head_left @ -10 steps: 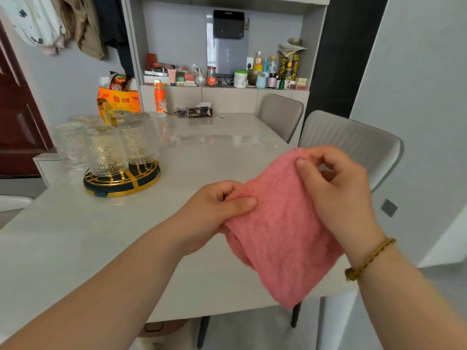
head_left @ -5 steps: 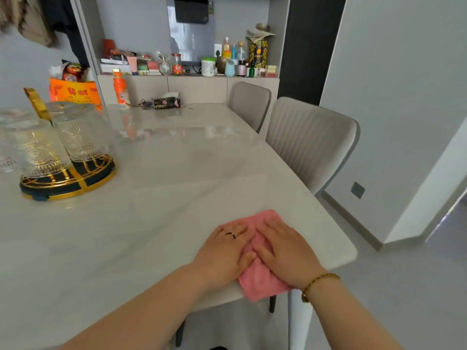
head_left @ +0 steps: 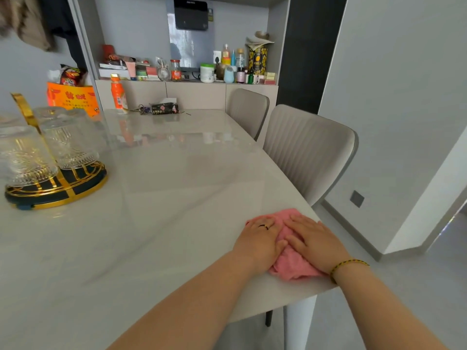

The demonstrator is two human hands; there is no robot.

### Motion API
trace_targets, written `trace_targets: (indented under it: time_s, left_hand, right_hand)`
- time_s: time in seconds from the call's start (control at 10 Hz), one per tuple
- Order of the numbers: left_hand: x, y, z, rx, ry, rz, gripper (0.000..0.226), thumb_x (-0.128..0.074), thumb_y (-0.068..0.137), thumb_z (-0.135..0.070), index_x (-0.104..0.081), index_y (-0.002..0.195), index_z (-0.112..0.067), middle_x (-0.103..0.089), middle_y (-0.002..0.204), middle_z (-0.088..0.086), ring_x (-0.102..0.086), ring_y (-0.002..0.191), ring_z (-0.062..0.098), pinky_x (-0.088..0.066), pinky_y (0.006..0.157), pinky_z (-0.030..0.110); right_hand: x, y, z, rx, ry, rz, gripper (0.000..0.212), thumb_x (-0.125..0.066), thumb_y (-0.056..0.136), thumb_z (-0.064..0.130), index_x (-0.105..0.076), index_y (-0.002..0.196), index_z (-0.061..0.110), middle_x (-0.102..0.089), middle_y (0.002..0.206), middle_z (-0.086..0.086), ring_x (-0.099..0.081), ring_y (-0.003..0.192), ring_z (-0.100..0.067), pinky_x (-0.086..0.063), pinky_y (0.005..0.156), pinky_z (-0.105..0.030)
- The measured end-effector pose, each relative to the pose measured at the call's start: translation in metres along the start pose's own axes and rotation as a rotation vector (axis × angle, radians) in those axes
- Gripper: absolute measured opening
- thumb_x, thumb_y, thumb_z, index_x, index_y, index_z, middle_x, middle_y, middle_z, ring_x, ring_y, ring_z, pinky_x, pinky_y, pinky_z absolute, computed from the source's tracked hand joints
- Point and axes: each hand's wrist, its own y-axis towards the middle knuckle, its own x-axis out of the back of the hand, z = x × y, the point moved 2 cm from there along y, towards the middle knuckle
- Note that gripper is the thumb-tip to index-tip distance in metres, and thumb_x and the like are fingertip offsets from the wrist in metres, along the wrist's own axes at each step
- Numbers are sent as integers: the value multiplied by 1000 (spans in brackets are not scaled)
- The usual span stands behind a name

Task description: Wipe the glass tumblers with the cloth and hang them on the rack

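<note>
A pink cloth lies bunched on the pale table near its right front corner. My left hand lies flat on the cloth's left part, fingers straight. My right hand presses flat on its right part. At the far left stands a round dark rack with gold wire and a gold handle. Clear patterned glass tumblers hang upside down on it, another tumbler in front at the frame's edge.
Two grey chairs stand along the table's right side. An orange bottle, keys and a dark packet lie at the table's far end. An orange bag sits behind the rack. A cluttered shelf lines the back wall.
A second ago both hands held the cloth up in the air. They have lowered it onto the table corner and now press it flat. The view has turned right.
</note>
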Motion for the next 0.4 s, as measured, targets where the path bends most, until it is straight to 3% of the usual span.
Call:
trace_targets:
  time_s: [0.1,0.2,0.3,0.4]
  left_hand:
    - [-1,2,-1,-8,-26,-27,51,-26,100,-33,-17,147,-13,-14,156,5,-10,143,18,-2,115,28]
    - [3,-9,6,-46,-117,-74,48,-33,98,-32,-31,143,-14,-26,153,5,-20,140,17,-8,113,23]
    - [17,-32,38,5,-271,-183,50,-35,92,-44,-49,131,-16,-48,138,5,-40,128,19,-24,104,21]
    - [30,-61,86,219,-288,-254,36,-42,96,-34,-51,127,-20,-48,136,-3,-39,128,14,-24,99,17]
  right_hand:
    - [-1,2,-3,6,36,-32,48,-30,98,37,-19,143,28,-11,155,6,-10,142,-9,-5,114,-27]
    - [0,-2,1,-31,27,-52,46,-35,97,35,-28,141,25,-22,152,2,-19,140,-12,-10,112,-24]
    - [5,-1,16,-51,79,-260,37,-43,94,26,-46,130,17,-48,136,-3,-39,125,-18,-23,100,-20]
    - [8,6,52,-53,225,-320,27,-46,92,24,-57,116,19,-58,122,2,-49,112,-16,-30,90,-19]
